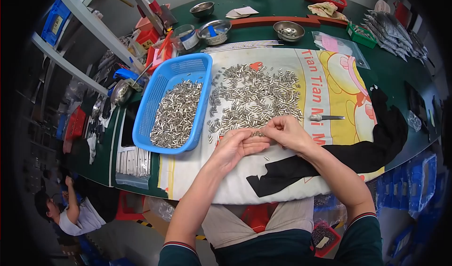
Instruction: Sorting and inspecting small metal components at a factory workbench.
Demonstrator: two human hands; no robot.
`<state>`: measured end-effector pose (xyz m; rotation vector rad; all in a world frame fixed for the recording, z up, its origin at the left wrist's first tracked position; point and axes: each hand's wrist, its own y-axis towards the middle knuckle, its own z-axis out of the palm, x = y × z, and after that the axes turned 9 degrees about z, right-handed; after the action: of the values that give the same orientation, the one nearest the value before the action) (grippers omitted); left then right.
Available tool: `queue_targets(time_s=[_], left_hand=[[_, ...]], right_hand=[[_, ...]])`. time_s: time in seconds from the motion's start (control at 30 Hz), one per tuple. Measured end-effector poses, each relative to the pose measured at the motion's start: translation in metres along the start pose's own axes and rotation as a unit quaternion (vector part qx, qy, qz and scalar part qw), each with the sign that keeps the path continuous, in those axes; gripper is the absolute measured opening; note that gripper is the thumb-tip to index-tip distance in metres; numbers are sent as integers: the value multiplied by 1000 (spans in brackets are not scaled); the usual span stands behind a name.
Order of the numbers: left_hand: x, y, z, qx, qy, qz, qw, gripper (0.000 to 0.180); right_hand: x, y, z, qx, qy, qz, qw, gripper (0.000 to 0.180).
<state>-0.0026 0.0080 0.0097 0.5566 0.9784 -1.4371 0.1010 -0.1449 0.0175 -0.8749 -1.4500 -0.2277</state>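
Observation:
My left hand [237, 147] lies palm up at the near edge of a spread of small silver metal pins [259, 96]. Its fingers are stretched out, slightly cupped, toward the right hand. Thumb and fingertips of my right hand [286, 133] come together in a pinch just above the left fingertips; what they hold, if anything, is too small to make out. A few pins show between the two hands. One loose pin [266, 158] rests on the white printed cloth [226, 183] below them. Left of the spread stands a blue perforated basket [202, 120] with many more pins.
A black cloth [339, 158] lies under my right forearm. A small dark-handled tool [326, 118] is on the printed cloth. Metal bowls [289, 31] and thin rods [245, 45] line the back. Bagged rods [133, 162] sit front left. Another person [77, 214] is at lower left.

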Motion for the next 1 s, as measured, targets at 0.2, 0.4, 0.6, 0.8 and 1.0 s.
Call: queue_targets(time_s=[0.2,0.4,0.6,0.8,1.0], left_hand=[[1,0,-2,2,-6,3,1000,31],[0,0,1,16,61,19,998,29],[1,-1,0,14,54,17,998,30],[2,1,-5,38,30,-2,999,30],[-1,-1,-6,51,20,-15,998,28]], right_hand=[[-5,3,0,7,4,-12,1000,22],[-9,4,5,-1,-12,-31,999,22],[-12,4,7,-30,-30,-78,996,24],[-9,1,9,-42,-47,-83,995,27],[-7,4,7,-97,78,-121,985,22]])
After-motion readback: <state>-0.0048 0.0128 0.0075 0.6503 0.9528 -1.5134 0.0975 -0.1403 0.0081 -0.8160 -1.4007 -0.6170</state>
